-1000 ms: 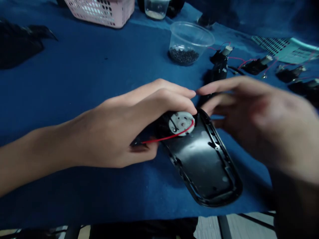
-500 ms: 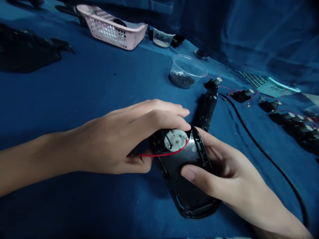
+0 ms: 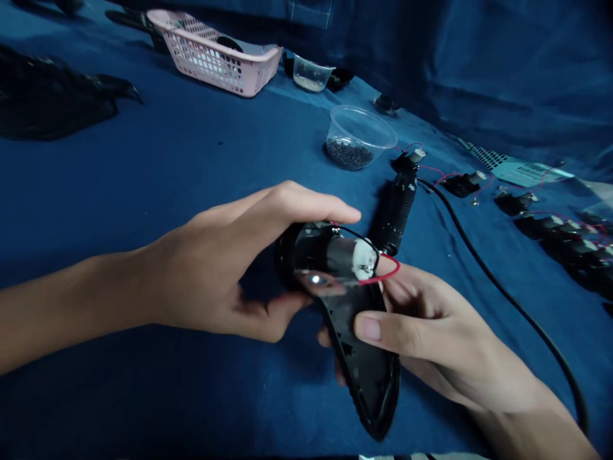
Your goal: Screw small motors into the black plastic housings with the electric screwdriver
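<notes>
A black plastic casing (image 3: 361, 364) is tilted between my hands, its hollow inner side turned toward me. In its upper end sits a small motor (image 3: 342, 254) with a white end cap, a red wire looping from it and a thin black wire beside it. My right hand (image 3: 431, 326) grips the casing, thumb pressed on the inner face and fingertips showing beneath. My left hand (image 3: 230, 262) curves around the motor end, its thumb at the casing's lower left edge and its fingers over the top. Just behind lies a black powered screwdriver (image 3: 395, 207) with a cable.
A clear tub (image 3: 354, 150) of small black screws stands beyond my hands. Farther back are a pink basket (image 3: 244, 73) and another clear tub (image 3: 311, 73). Several wired motor parts (image 3: 464, 184) line the right side, near a turquoise basket (image 3: 520, 171). A black bag (image 3: 52, 96) lies left.
The casing has turned in my hands, so the motor now shows from its side and the casing looks narrower. My left fingers have shifted slightly at its upper end.
</notes>
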`<state>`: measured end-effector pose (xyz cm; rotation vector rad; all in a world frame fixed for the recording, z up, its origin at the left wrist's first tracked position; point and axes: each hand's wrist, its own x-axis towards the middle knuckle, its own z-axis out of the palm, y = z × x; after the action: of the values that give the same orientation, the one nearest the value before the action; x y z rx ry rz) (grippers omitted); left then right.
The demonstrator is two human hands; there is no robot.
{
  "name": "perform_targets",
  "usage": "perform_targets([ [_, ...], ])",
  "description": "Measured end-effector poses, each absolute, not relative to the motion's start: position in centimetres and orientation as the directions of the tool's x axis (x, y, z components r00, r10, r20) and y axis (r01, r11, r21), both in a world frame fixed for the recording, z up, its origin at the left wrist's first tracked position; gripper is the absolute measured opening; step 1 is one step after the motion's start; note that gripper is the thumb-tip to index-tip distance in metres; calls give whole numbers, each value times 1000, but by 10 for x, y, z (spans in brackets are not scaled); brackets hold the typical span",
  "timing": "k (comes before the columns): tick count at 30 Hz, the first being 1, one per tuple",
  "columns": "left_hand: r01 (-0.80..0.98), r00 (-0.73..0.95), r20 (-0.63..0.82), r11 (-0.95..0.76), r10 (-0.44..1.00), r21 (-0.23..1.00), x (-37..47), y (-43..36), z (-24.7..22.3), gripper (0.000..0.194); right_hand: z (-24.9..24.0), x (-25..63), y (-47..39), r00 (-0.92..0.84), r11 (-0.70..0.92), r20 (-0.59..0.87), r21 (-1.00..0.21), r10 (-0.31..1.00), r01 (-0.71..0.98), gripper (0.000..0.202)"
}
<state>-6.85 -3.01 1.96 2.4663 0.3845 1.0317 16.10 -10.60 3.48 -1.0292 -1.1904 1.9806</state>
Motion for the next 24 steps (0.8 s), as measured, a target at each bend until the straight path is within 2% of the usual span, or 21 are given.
perform_targets([
  [10, 49, 686, 619, -873, 383, 486, -68, -28, 20, 52, 39, 153, -100, -487, -424, -316, -897, 814, -127, 13],
  [14, 50, 674, 634, -880, 379, 473, -67, -29, 20, 53, 36, 155, -101, -481, -417, -315, -901, 818, -118, 25],
  [18, 45, 674, 629, -871, 388, 489, -69, -30, 21, 55, 31, 155, -103, -486, -398, -290, -908, 824, -133, 28],
  [22, 6, 724, 550, -802, 416, 597, -76, -30, 29, 55, 32, 150, -107, -356, -267, -232, -962, 905, -52, 53],
  [24, 35, 732, 486, -738, 478, 673, -78, -32, 34, 50, 34, 145, -110, -251, -220, -217, -975, 943, 18, 57],
])
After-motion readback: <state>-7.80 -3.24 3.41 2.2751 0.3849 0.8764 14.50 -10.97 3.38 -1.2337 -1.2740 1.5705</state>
